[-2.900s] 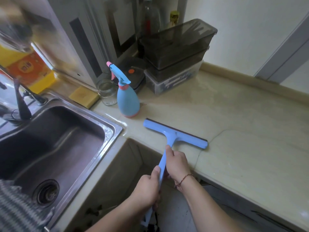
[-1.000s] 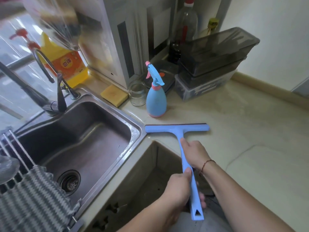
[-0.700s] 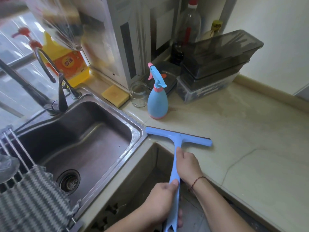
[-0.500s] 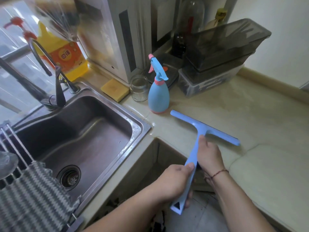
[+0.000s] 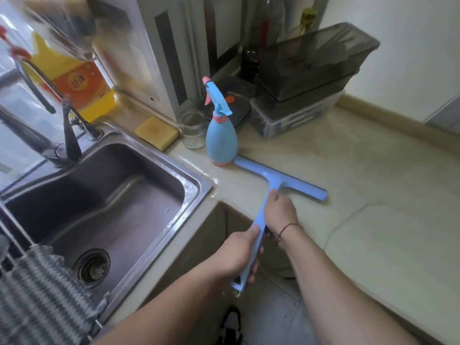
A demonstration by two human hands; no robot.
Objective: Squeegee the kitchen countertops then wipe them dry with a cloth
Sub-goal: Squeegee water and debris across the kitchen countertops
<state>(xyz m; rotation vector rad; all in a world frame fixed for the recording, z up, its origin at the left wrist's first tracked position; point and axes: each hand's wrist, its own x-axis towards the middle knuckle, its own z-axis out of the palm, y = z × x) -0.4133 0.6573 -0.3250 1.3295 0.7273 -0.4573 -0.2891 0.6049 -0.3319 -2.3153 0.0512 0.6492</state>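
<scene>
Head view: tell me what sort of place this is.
A home kitchen, most likely: a steel sink with a faucet, a stone countertop and a dish-soap bottle by the window.

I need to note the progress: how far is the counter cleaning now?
Done: hard to tell; the counter near the sink shows a wet sheen. In hand: both hands, left hand and right hand, grip the squeegee, its blade on the counter with one end at the spray bottle. Left: the remaining squeegee strokes and all the drying; the striped cloth by the sink lies untouched.
</scene>
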